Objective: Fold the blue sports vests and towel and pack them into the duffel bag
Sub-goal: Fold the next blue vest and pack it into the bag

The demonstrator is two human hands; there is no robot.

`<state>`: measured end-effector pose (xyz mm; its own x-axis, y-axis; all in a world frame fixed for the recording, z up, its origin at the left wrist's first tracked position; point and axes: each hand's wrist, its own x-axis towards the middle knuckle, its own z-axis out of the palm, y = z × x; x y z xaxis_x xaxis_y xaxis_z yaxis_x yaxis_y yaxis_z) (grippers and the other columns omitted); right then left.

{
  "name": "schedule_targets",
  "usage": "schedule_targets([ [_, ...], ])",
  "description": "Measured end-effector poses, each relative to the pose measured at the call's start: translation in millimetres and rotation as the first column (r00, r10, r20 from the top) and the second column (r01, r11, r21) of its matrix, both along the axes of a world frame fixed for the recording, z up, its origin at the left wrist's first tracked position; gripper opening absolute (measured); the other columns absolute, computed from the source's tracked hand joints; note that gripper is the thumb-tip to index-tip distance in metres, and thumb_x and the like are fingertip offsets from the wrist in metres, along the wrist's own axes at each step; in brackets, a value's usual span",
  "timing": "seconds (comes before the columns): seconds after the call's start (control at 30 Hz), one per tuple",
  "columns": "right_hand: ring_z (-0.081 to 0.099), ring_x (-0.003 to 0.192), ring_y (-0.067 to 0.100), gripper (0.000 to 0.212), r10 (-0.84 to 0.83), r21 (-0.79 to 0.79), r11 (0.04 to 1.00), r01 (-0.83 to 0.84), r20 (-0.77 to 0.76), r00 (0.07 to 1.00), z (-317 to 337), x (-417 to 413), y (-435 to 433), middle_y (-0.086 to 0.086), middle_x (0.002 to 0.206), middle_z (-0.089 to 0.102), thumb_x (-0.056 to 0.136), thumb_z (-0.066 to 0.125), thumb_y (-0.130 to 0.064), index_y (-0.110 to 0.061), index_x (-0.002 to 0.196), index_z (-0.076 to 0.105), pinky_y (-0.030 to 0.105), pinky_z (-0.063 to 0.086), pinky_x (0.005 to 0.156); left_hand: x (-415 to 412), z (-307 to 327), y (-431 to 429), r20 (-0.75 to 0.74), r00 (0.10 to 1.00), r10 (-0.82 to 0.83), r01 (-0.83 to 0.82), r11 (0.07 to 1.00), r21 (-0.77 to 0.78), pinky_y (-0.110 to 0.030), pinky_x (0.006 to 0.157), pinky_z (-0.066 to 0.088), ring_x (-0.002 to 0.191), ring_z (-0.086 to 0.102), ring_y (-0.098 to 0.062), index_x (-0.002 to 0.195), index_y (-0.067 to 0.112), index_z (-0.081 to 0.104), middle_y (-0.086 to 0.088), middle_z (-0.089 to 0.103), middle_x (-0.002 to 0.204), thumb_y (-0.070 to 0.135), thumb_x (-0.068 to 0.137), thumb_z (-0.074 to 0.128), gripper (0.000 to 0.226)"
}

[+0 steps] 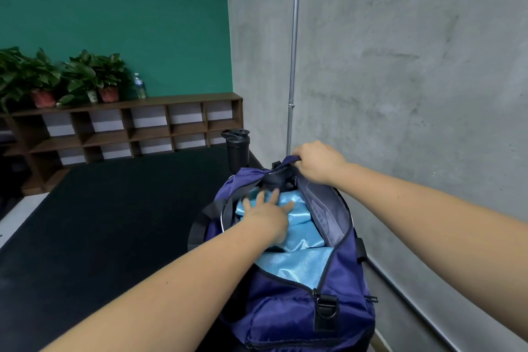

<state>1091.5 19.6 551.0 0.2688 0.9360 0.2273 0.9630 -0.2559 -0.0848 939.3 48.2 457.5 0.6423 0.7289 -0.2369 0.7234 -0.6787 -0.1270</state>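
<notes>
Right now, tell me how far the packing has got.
Done: folded light blue shiny fabric lies inside the open navy nylon duffel bag. In hand: the left hand presses flat on that fabric while the right hand grips the bag's far end. Left: closing the zip; which pieces are inside cannot be told.

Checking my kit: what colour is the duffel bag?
The duffel bag is navy-purple, seen best in the head view.

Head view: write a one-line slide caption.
Left hand flat on light-blue fabric inside the open duffel bag; right hand grips its far end.
</notes>
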Motion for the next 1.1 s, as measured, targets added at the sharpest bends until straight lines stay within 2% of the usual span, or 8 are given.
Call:
schedule_targets([
  [0.17, 0.062, 0.088, 0.038, 0.015, 0.019, 0.004, 1.000, -0.019, -0.010, 1.000, 1, -1, -4, 0.008, 0.092, 0.062, 0.101, 0.056, -0.025, -0.027, 0.091, 0.066, 0.036, 0.048, 0.069, 0, -4, 14, 0.060, 0.996, 0.071, -0.068, 0.997, -0.040, -0.062, 0.127, 0.014, 0.161, 0.016, -0.038, 0.169, 0.045, -0.004, -0.002, -0.003, 0.179, 0.017, 0.106, 0.045, 0.084],
  [0.33, 0.062, 0.085, 0.037, 0.015, -0.005, -0.011, 1.000, 0.005, -0.011, 1.000, -3, -2, -5, 0.009, 0.094, 0.066, 0.101, 0.056, -0.024, -0.023, 0.091, 0.067, 0.036, 0.047, 0.067, 0, -9, 19, 0.110, 0.991, 0.082, -0.063, 0.984, -0.166, -0.065, 0.127, 0.007, 0.162, 0.010, -0.040, 0.166, 0.051, -0.007, 0.000, -0.007, 0.179, 0.045, 0.112, 0.021, 0.061],
  [0.5, 0.060, 0.086, 0.036, 0.018, -0.033, 0.003, 0.999, 0.034, -0.051, 0.998, -2, 0, -4, 0.008, 0.089, 0.060, 0.102, 0.057, -0.029, -0.019, 0.087, 0.059, 0.036, 0.043, 0.064, 6, -5, -3, 0.106, 0.994, 0.020, -0.007, 0.992, -0.124, -0.074, 0.123, -0.001, 0.163, -0.005, -0.043, 0.168, 0.044, -0.004, -0.003, -0.007, 0.179, 0.046, 0.111, 0.021, 0.063],
  [0.6, 0.063, 0.098, 0.035, 0.014, -0.036, 0.005, 0.999, 0.036, -0.110, 0.993, -5, 2, -5, 0.008, 0.104, 0.068, 0.099, 0.062, -0.033, -0.020, 0.105, 0.061, 0.040, 0.052, 0.078, 6, -8, -12, 0.084, 0.996, -0.006, 0.022, 0.981, -0.193, -0.074, 0.123, -0.009, 0.163, -0.013, -0.040, 0.169, 0.044, -0.002, -0.002, -0.007, 0.179, 0.051, 0.111, 0.015, 0.061],
  [0.67, 0.061, 0.113, 0.033, 0.030, -0.033, 0.000, 0.999, 0.034, -0.072, 0.997, -7, 0, -8, 0.007, 0.122, 0.066, 0.097, 0.063, -0.033, -0.021, 0.124, 0.059, 0.043, 0.048, 0.096, 0, -7, -10, 0.103, 0.995, 0.000, 0.023, 0.974, -0.225, -0.072, 0.124, -0.008, 0.164, -0.012, -0.038, 0.169, 0.043, 0.000, -0.002, -0.007, 0.179, 0.050, 0.111, 0.015, 0.061],
  [0.83, 0.046, 0.135, 0.031, 0.045, 0.072, 0.118, 0.991, -0.065, -0.052, 0.996, -11, -23, -14, 0.005, 0.139, 0.054, 0.096, 0.062, -0.029, -0.025, 0.140, 0.055, 0.043, 0.032, 0.105, -36, 31, -18, 0.351, 0.936, 0.018, 0.078, 0.964, -0.256, -0.048, 0.130, 0.018, 0.162, 0.017, -0.035, 0.166, 0.016, 0.033, -0.009, 0.020, 0.177, 0.029, 0.116, 0.025, 0.052],
  [0.97, 0.050, 0.127, 0.028, 0.034, 0.216, 0.184, 0.963, -0.196, -0.097, 0.972, -15, -62, -12, 0.001, 0.130, 0.059, 0.096, 0.064, -0.026, -0.026, 0.130, 0.061, 0.042, 0.035, 0.104, -97, 44, -16, 0.590, 0.806, -0.044, 0.091, 0.995, -0.050, -0.035, 0.110, 0.046, 0.136, 0.056, -0.023, 0.152, 0.032, 0.056, -0.001, 0.064, 0.146, 0.038, 0.107, 0.045, 0.047],
  [1.1, 0.053, 0.122, 0.024, 0.030, 0.362, 0.213, 0.921, -0.327, -0.154, 0.919, -23, -120, -9, -0.006, 0.121, 0.060, 0.095, 0.064, -0.025, -0.027, 0.125, 0.063, 0.046, 0.041, 0.106, -182, 46, -15, 0.680, 0.733, -0.028, 0.037, 0.999, 0.001, -0.029, 0.095, 0.047, 0.110, 0.064, -0.013, 0.131, 0.030, 0.070, 0.010, 0.070, 0.114, 0.031, 0.103, 0.058, 0.031],
])
